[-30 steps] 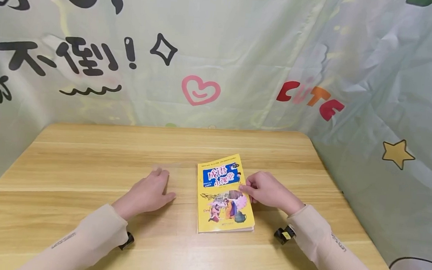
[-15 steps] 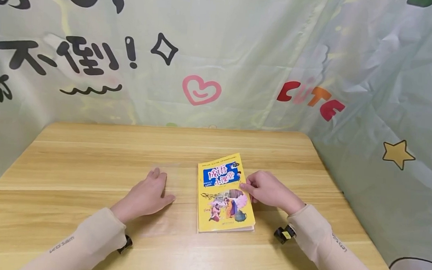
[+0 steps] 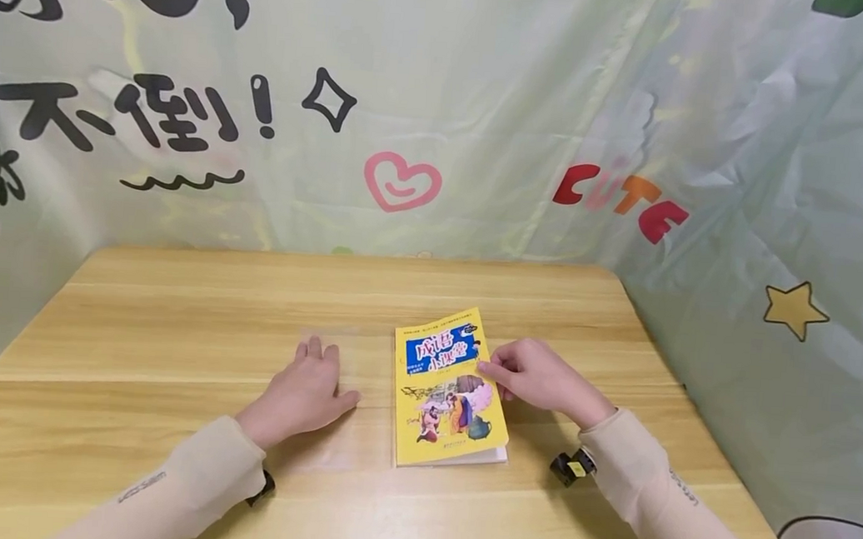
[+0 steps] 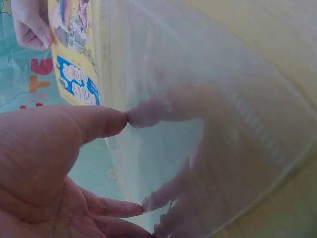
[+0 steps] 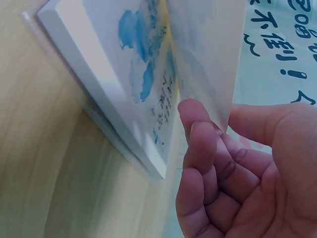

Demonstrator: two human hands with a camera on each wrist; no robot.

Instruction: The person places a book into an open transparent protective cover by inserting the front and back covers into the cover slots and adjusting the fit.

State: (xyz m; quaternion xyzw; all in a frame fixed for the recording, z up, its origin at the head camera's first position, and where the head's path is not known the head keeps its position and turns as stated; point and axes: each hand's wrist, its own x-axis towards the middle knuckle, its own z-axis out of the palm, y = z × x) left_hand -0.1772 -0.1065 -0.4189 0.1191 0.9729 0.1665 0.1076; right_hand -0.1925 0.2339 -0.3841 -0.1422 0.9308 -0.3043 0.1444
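A book (image 3: 439,420) with a yellow cover lies on the table, its front cover raised a little along the right side. My right hand (image 3: 544,379) pinches that cover (image 5: 213,54) between thumb and fingers; white pages (image 5: 114,74) with a blue picture show beneath it in the right wrist view. To the left of the book spreads a clear plastic sheet (image 4: 237,119), glossy and nearly see-through in the head view. Fingertips of my left hand (image 3: 300,398) touch this sheet, with the fingers extended and the thumb pointing toward the book.
The wooden table (image 3: 174,302) reaches back to a pale green printed curtain (image 3: 490,81). More curtain (image 3: 794,245) hangs along the right edge. A dark wrist camera (image 3: 571,467) sits under the right sleeve.
The book's front cover has lifted slightly more at its right side, with the right hand holding it. My left hand has shifted a little to the right, its fingers more spread.
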